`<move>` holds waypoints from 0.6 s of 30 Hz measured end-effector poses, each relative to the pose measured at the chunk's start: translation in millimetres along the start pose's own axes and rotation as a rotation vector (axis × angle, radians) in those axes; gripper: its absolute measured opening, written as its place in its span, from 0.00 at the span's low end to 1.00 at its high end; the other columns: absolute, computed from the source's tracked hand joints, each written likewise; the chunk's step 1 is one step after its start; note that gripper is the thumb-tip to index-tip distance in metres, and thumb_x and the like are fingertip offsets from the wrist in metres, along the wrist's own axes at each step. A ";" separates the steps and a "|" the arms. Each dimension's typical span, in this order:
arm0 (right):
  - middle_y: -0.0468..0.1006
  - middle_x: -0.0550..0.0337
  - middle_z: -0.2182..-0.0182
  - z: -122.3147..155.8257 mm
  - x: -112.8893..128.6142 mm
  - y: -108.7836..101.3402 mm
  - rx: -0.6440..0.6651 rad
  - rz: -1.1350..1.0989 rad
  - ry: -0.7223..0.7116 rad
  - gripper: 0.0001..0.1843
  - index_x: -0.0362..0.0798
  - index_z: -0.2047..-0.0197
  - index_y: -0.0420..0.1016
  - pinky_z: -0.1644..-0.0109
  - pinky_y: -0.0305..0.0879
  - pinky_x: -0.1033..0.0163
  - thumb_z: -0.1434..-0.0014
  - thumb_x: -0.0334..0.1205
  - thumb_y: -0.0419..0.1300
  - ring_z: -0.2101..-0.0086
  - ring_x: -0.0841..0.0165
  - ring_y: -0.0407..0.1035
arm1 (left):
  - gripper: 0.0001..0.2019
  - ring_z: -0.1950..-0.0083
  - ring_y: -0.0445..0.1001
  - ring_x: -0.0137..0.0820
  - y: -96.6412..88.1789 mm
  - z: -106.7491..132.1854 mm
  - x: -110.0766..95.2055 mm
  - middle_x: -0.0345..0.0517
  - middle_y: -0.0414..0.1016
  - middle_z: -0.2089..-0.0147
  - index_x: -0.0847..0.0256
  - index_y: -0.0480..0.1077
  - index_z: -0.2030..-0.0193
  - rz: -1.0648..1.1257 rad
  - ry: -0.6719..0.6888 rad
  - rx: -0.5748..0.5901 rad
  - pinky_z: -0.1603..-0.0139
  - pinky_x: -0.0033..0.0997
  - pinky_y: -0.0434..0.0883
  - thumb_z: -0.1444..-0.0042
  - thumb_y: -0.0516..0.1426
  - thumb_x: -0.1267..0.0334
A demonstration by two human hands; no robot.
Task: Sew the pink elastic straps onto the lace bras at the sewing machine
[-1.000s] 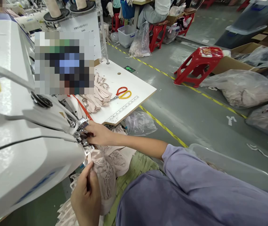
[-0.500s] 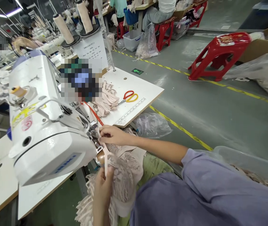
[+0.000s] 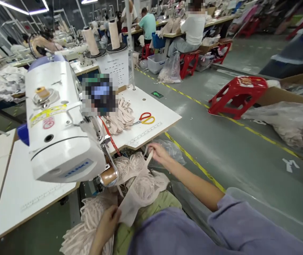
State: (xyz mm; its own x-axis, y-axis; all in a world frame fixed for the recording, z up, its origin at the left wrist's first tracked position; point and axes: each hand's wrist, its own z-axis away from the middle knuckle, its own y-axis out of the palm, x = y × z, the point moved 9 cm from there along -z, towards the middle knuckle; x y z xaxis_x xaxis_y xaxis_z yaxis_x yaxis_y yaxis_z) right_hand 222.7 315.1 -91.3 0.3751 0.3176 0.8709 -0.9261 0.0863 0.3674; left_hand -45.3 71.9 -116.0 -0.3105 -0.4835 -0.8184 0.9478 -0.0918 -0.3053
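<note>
A beige lace bra (image 3: 144, 186) is stretched between my hands, just in front of the sewing machine's cylinder arm (image 3: 108, 176). My right hand (image 3: 158, 153) pinches its strap at the upper end. My left hand (image 3: 109, 217) is closed on the sheer wing at the lower end. Another lace cup (image 3: 126, 166) lies close to the machine arm, partly behind the held piece. Below and left, a bundle of beige lace pieces (image 3: 87, 219) hangs beside my left wrist. The white sewing machine (image 3: 58, 134) stands to the left of both hands.
On the white table (image 3: 164, 109) lie a pile of beige straps (image 3: 121, 118) and scissors (image 3: 146, 118) with red and yellow handles. A red stool (image 3: 239, 95) stands on the floor at right, near a plastic bag (image 3: 286, 124). A seated person (image 3: 192, 32) is farther back.
My right hand has moved away from the machine's needle area, out to the right, with the strap. My left hand has shifted lower, and the bra is now spread between them. The view has turned slightly.
</note>
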 end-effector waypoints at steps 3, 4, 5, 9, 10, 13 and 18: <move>0.71 0.63 0.69 -18.1 18.3 -54.5 -0.225 -0.098 -0.085 0.10 0.42 0.59 0.71 0.74 0.65 0.71 0.31 0.42 0.56 0.75 0.77 0.64 | 0.19 0.68 0.72 0.40 -42.4 12.6 22.0 0.44 0.75 0.75 0.58 0.73 0.77 -0.049 -0.035 -0.151 0.64 0.36 0.68 0.56 0.62 0.42; 0.69 0.65 0.71 -22.1 27.5 -68.5 -0.283 -0.126 -0.119 0.10 0.42 0.61 0.69 0.75 0.63 0.72 0.31 0.41 0.56 0.77 0.78 0.62 | 0.19 0.66 0.74 0.41 -54.3 14.6 27.1 0.45 0.77 0.73 0.58 0.74 0.74 -0.059 -0.047 -0.216 0.63 0.37 0.69 0.56 0.61 0.42; 0.67 0.67 0.72 -25.4 37.0 -80.0 -0.329 -0.150 -0.152 0.10 0.43 0.63 0.67 0.76 0.61 0.73 0.31 0.39 0.55 0.78 0.80 0.59 | 0.20 0.65 0.75 0.41 -64.8 15.3 31.2 0.45 0.78 0.70 0.58 0.74 0.70 -0.064 -0.058 -0.291 0.61 0.37 0.70 0.55 0.60 0.42; 0.61 0.72 0.74 -28.4 67.6 -98.9 -0.420 -0.193 -0.270 0.12 0.48 0.69 0.56 0.76 0.58 0.75 0.35 0.39 0.54 0.81 0.81 0.50 | 0.24 0.62 0.77 0.40 -87.2 12.0 38.1 0.48 0.78 0.64 0.61 0.67 0.52 -0.081 -0.094 -0.638 0.61 0.36 0.72 0.47 0.53 0.45; 0.61 0.72 0.74 -25.0 71.7 -97.3 -0.427 -0.187 -0.299 0.12 0.49 0.69 0.55 0.76 0.58 0.75 0.36 0.40 0.54 0.81 0.81 0.50 | 0.24 0.63 0.77 0.39 -88.1 11.3 36.7 0.48 0.77 0.64 0.62 0.65 0.49 -0.095 -0.102 -0.719 0.61 0.37 0.71 0.45 0.51 0.47; 0.65 0.71 0.71 -3.0 70.5 -76.1 -0.378 -0.123 -0.364 0.13 0.50 0.67 0.56 0.80 0.52 0.75 0.37 0.47 0.54 0.81 0.80 0.51 | 0.23 0.62 0.76 0.40 -85.3 11.6 23.9 0.48 0.76 0.64 0.62 0.61 0.45 -0.159 -0.121 -0.898 0.59 0.39 0.70 0.42 0.51 0.50; 0.71 0.66 0.71 57.1 22.5 14.6 0.058 0.128 -0.273 0.17 0.48 0.66 0.67 0.74 0.63 0.71 0.48 0.45 0.70 0.76 0.76 0.63 | 0.18 0.57 0.77 0.41 -75.3 16.9 -17.9 0.51 0.79 0.58 0.58 0.68 0.51 -0.261 -0.015 -0.850 0.57 0.38 0.70 0.40 0.51 0.50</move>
State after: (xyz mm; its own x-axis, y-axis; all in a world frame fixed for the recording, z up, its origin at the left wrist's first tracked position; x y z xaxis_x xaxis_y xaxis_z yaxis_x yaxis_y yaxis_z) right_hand 219.9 269.6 -47.7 0.2596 0.0566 0.9641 -0.9657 0.0053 0.2597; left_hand -109.9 72.8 -70.2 -0.5020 -0.5497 -0.6677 0.4711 0.4737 -0.7441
